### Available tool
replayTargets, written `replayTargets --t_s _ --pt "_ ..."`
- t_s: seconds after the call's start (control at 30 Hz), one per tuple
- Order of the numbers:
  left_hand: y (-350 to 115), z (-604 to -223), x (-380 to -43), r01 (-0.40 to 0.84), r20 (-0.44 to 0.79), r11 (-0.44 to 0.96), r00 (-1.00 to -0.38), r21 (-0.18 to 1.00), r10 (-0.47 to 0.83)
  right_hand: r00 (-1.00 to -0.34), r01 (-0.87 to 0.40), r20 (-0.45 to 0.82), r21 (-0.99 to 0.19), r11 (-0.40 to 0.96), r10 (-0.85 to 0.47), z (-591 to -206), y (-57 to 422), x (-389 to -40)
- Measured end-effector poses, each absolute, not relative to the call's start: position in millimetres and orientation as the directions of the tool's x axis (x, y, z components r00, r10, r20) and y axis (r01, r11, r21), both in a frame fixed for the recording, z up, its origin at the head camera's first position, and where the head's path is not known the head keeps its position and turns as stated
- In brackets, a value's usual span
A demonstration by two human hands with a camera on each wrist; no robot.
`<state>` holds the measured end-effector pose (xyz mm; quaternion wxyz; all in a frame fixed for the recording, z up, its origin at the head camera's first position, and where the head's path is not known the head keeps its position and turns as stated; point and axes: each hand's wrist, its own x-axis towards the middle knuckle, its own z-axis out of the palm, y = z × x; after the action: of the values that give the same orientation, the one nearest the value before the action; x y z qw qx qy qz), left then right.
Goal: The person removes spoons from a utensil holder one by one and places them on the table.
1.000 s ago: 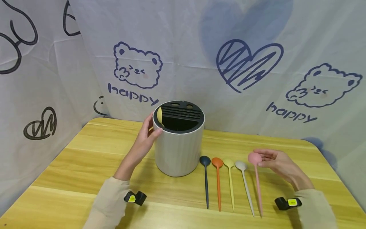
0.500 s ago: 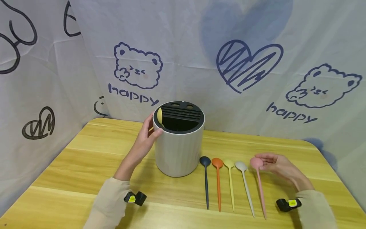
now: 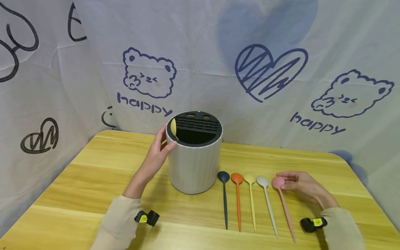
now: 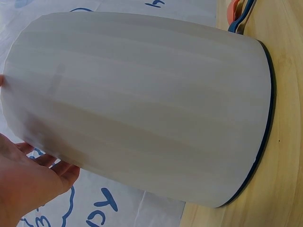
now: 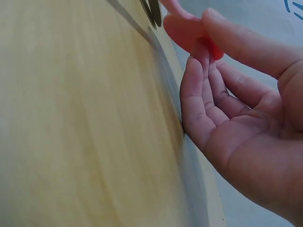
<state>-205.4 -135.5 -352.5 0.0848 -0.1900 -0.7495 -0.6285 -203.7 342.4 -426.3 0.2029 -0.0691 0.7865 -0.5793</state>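
Note:
A ribbed, off-white utensil holder (image 3: 194,168) with a black slotted top stands upright on the table. My left hand (image 3: 156,154) holds its upper left side, thumb at the front of the rim and fingers round behind. Inside the opening, a yellow spoon (image 3: 173,127) leans against the left edge. At the right, my right hand (image 3: 304,187) pinches a long-handled pink spoon (image 3: 276,182) by its bowl, between thumb and fingertips. The right wrist view shows the thumb on one face of the bowl and fingertips beneath. Its handle slants toward the table's near side.
Between holder and pink spoon lie a dark blue spoon (image 3: 223,176), an orange spoon (image 3: 237,178), a pale yellow spoon (image 3: 249,178) and a light grey spoon (image 3: 263,181), side by side. A printed cloth (image 3: 206,86) hangs behind the wooden table (image 3: 93,180).
My right hand has moved down toward the near side with the pink spoon, whose handle end has swung to the right. My left hand keeps its place on the holder.

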Motion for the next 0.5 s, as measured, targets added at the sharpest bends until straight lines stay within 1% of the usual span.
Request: replayTargets --t_s 0.1,0.2,0.5 --pt "-135.6 -352.8 -205.3 0.392 0.367 0.138 -0.913 0.91 0.176 -0.913 0.13 -0.244 -0.934 0.333 -0.327 -427.9 341.2 -203.9" --pt "-135.7 -353.2 -205.1 0.392 0.367 0.139 -0.914 0.909 0.173 -0.919 0.118 -0.244 -0.919 0.376 -0.31 -429.2 339.5 -203.6" --pt "-135.1 -354.5 -204.1 0.398 0.372 0.139 -0.911 0.907 0.178 -0.919 0.097 -0.249 -0.894 0.437 -0.305 -431.0 337.9 -202.6"
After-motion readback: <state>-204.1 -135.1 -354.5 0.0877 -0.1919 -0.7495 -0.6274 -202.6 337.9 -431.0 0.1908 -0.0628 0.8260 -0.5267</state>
